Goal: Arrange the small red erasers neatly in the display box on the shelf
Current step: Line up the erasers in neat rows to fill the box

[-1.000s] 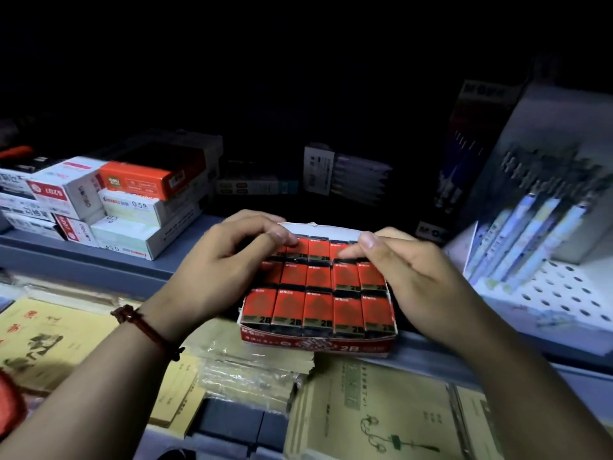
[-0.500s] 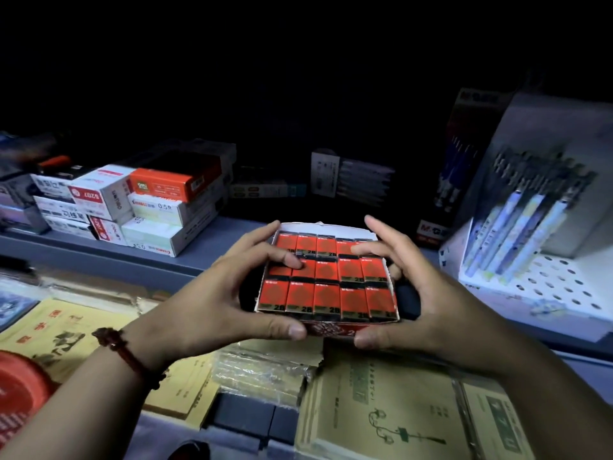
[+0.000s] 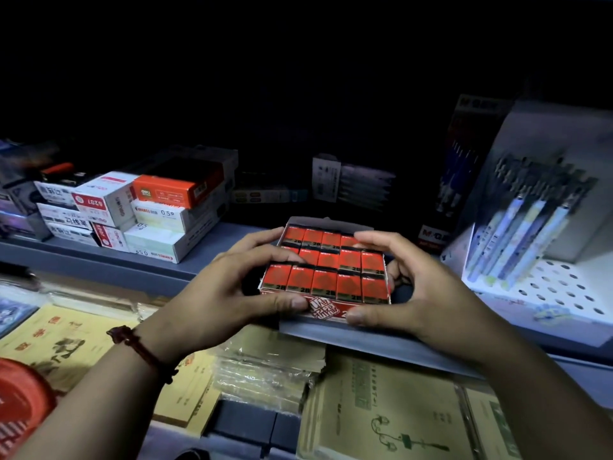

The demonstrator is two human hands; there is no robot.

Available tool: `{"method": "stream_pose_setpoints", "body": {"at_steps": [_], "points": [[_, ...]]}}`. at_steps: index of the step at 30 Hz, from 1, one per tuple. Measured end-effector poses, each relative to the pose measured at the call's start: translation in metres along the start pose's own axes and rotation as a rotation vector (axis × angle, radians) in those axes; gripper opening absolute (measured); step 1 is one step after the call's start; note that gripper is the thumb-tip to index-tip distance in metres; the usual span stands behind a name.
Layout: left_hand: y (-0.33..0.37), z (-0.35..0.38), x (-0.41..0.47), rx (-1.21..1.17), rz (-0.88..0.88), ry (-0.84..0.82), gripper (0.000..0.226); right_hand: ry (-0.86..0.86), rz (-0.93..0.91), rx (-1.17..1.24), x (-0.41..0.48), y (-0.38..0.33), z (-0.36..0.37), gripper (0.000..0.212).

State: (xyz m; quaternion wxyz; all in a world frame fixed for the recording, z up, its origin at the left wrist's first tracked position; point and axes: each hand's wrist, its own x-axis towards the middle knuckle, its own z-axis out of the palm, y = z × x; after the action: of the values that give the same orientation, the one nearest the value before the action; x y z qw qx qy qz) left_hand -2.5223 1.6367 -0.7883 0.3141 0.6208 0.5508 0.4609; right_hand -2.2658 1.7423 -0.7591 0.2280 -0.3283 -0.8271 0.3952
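A small open display box [image 3: 326, 309] sits at the front edge of the grey shelf [image 3: 139, 260]. Several small red erasers [image 3: 331, 273] marked 2B fill it in three neat rows. My left hand [image 3: 219, 303] grips the box's left side, thumb on the front wall, fingers curled over the top of the left erasers. My right hand [image 3: 418, 293] grips the right side, thumb on the front wall, fingers arched over the back right erasers. The box's back flap stands up behind the rows.
Stacked white and orange stationery boxes [image 3: 152, 214] stand on the shelf at the left. A white pen display rack [image 3: 537, 227] stands at the right. Yellow and green exercise books [image 3: 391, 410] lie on the lower level, with a red round object [image 3: 23, 400] at bottom left.
Both hands moved from touching the erasers' tops to gripping the box by its sides with thumbs on the front wall. The box has shifted slightly on the shelf edge.
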Motion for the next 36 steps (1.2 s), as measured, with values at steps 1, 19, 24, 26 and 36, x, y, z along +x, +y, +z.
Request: {"method": "stream_pose_setpoints", "body": {"at_steps": [1, 19, 24, 26, 36], "points": [[-0.001, 0.0, 0.0, 0.004, -0.002, 0.0, 0.052, -0.008, 0.008, 0.008, 0.0, 0.0, 0.0, 0.085], [-0.003, -0.005, -0.005, -0.019, -0.049, 0.083, 0.05, -0.017, 0.029, -0.021, -0.001, 0.003, -0.002, 0.087], [0.0, -0.001, -0.003, -0.011, -0.048, 0.1, 0.053, -0.01, 0.005, -0.017, 0.0, 0.005, -0.001, 0.087], [0.001, 0.004, -0.001, 0.018, -0.038, 0.152, 0.059, -0.013, -0.01, -0.015, 0.001, 0.004, 0.0, 0.085], [0.003, 0.014, 0.001, 0.061, -0.043, 0.19, 0.064, -0.088, -0.108, -0.215, 0.003, 0.003, 0.009, 0.06]]}}
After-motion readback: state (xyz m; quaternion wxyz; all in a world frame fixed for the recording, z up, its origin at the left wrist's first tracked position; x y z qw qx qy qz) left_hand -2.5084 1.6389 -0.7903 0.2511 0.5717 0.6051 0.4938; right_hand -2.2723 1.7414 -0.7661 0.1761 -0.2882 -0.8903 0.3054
